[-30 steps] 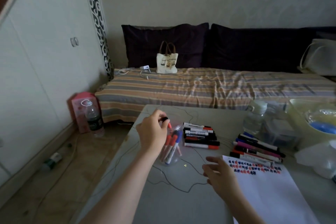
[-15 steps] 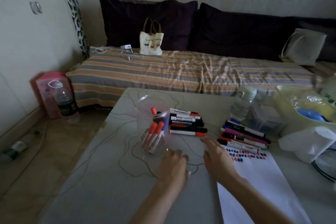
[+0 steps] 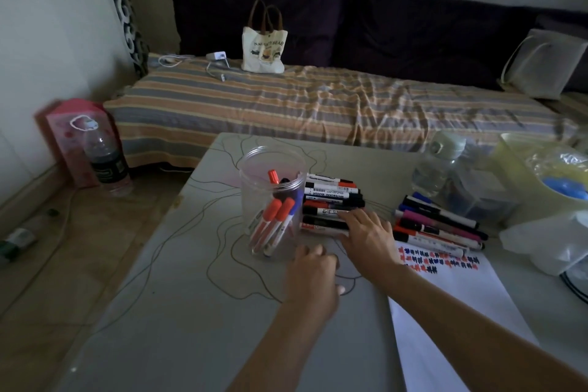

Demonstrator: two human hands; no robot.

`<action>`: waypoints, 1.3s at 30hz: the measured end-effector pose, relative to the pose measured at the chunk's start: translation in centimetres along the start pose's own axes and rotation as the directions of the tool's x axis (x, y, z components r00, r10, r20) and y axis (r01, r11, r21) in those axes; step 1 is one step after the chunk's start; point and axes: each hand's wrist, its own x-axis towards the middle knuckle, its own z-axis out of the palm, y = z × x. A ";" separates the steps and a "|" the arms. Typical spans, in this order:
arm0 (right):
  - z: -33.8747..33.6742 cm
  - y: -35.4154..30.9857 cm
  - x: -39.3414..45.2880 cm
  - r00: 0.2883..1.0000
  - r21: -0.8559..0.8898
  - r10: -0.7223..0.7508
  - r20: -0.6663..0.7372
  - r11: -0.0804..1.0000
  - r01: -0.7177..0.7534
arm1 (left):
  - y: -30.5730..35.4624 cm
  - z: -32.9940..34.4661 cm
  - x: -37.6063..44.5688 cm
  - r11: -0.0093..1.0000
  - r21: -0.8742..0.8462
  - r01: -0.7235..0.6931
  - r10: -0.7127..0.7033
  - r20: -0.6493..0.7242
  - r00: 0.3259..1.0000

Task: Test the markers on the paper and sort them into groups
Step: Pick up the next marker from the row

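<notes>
A clear plastic jar (image 3: 272, 165) stands on the grey table (image 3: 191, 312) with a few red-capped and blue-capped markers (image 3: 273, 221) inside. Right of it lies a stacked group of markers (image 3: 331, 196). My right hand (image 3: 367, 237) rests on that stack's near end with its fingers spread and nothing gripped. My left hand (image 3: 313, 278) lies on the table just in front of the jar, empty, with its fingers bent. A second group of markers (image 3: 440, 226) lies at the top of the white paper (image 3: 461, 302), which carries rows of red and blue test marks.
A water bottle (image 3: 437, 165), a clear box (image 3: 477, 197), a yellow bowl (image 3: 521, 169) and a white plastic container (image 3: 541, 242) crowd the table's right side. A striped bed (image 3: 318, 105) with a tote bag (image 3: 263, 48) lies beyond. A bottle (image 3: 106, 162) stands on the floor at left.
My left hand left the jar's rim and came down onto the table. My right hand moved forward from the paper's corner onto the marker stack. The camera tilted down and closer.
</notes>
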 end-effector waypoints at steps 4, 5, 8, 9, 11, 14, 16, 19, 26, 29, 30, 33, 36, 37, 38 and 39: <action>0.2 0.0 0.3 0.999 0.007 -0.041 0.001 0.999 0.041 | 0.0 0.1 -0.4 1.000 -0.006 -0.016 0.016 -0.015 1.000; 0.2 -0.1 0.3 0.998 0.001 -0.056 0.007 0.998 0.056 | -0.1 0.1 -0.4 1.000 -0.012 -0.021 0.021 -0.017 1.000; 0.3 -0.1 0.2 0.994 -0.009 -0.106 -0.014 0.994 0.106 | -0.1 0.1 -0.5 1.000 -0.009 -0.028 0.028 -0.012 1.000; 0.3 0.0 0.1 0.992 -0.018 -0.121 -0.038 0.993 0.120 | -0.1 0.1 -0.5 1.000 -0.006 -0.029 0.029 -0.009 1.000; -0.1 -0.1 0.1 0.989 -0.089 -0.137 -0.050 0.987 0.133 | -0.1 0.0 -0.4 1.000 0.004 -0.029 0.029 -0.005 1.000; -0.6 0.0 0.5 0.991 -0.182 -0.125 0.045 0.974 0.131 | 0.1 0.0 -0.2 1.000 0.013 -0.014 0.014 0.011 1.000; -1.7 0.2 0.6 0.993 -0.108 -0.090 0.078 0.989 0.098 | 0.2 -0.1 -0.1 1.000 0.019 -0.003 0.002 0.043 0.999; -5.1 0.1 -0.7 0.999 0.303 0.033 -0.030 0.953 -0.023 | 0.4 -0.4 0.0 1.000 -0.007 0.013 -0.012 0.071 0.997; -11.4 2.5 -9.8 0.878 0.844 0.435 0.199 0.380 -0.380 | 3.0 -0.7 1.0 0.819 -0.553 0.152 -0.166 0.025 0.986; -11.5 3.4 -12.5 0.837 0.903 0.441 0.324 0.120 -0.412 | 5.7 -1.2 0.3 0.419 -0.859 0.294 -0.186 0.236 0.954; -11.6 3.7 -13.0 0.829 0.904 0.428 0.360 0.061 -0.423 | 6.7 -1.4 -0.1 0.286 -0.897 0.336 -0.173 0.297 0.939; -11.9 4.4 -13.8 0.808 0.887 0.377 0.452 -0.090 -0.454 | 8.8 -1.7 -1.1 0.045 -0.932 0.359 -0.193 0.344 0.919; -12.2 5.6 -14.4 0.787 0.857 0.340 0.515 -0.196 -0.477 | 9.7 -2.1 -1.3 -0.156 -0.907 0.390 -0.271 0.419 0.867; -12.3 5.9 -14.6 0.786 0.850 0.325 0.525 -0.171 -0.498 | 9.8 -2.2 -1.2 -0.195 -0.897 0.397 -0.284 0.440 0.852; -12.1 6.3 -14.7 0.791 0.845 0.310 0.528 -0.095 -0.527 | 10.0 -2.1 -1.2 -0.199 -0.896 0.397 -0.297 0.441 0.847; -12.0 6.5 -14.9 0.796 0.831 0.298 0.527 0.014 -0.556 | 10.1 -2.1 -1.1 -0.176 -0.903 0.391 -0.304 0.428 0.851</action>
